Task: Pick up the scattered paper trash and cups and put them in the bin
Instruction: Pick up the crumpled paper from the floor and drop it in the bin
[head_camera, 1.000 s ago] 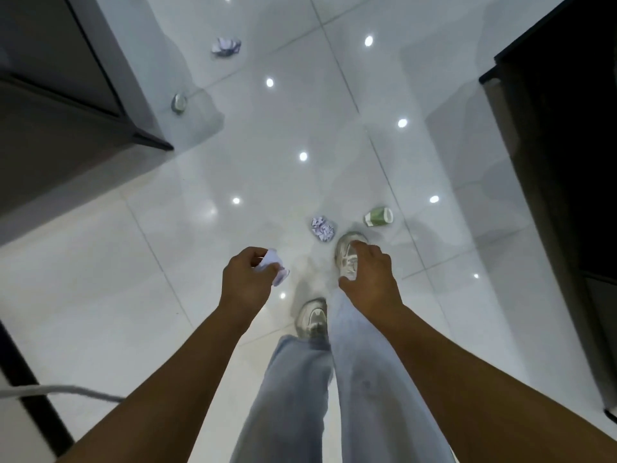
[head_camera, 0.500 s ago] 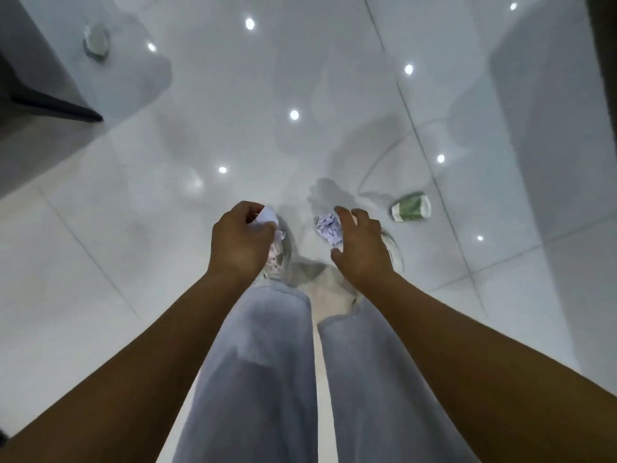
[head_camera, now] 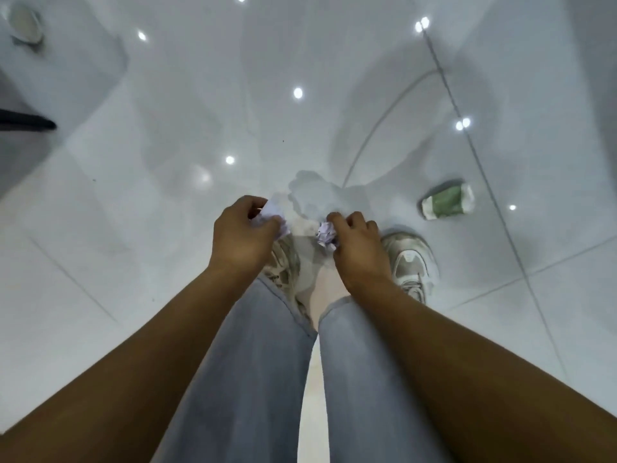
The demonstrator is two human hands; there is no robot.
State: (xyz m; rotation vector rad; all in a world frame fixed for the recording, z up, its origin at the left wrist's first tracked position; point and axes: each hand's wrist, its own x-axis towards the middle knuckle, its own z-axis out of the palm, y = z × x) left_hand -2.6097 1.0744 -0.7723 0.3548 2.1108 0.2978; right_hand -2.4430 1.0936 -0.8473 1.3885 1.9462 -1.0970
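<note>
The left hand (head_camera: 242, 238) is held low over the glossy white tiled floor (head_camera: 133, 262), fingers curled round a crumpled white paper (head_camera: 272, 213) that protrudes from the top of the fist. The right hand (head_camera: 359, 252) is at floor level just beside it, fingertips curled onto a crumpled paper ball (head_camera: 325, 234) with purple print; the fingers pinch the ball from its right side, and whether the ball has left the floor cannot be determined. Both hands are positioned directly above the person's pale sneakers, the right sneaker (head_camera: 412, 262) visible beside the right wrist and the left sneaker (head_camera: 283, 262) largely hidden under the left hand. A green paper cup (head_camera: 447, 203) with a white rim lies on its side on the floor, to the right of the right hand and well apart from it. A second cup (head_camera: 25, 23) lies near the top left corner of the floor, blurred. Grey-blue jeans (head_camera: 253, 362) cover both legs
</note>
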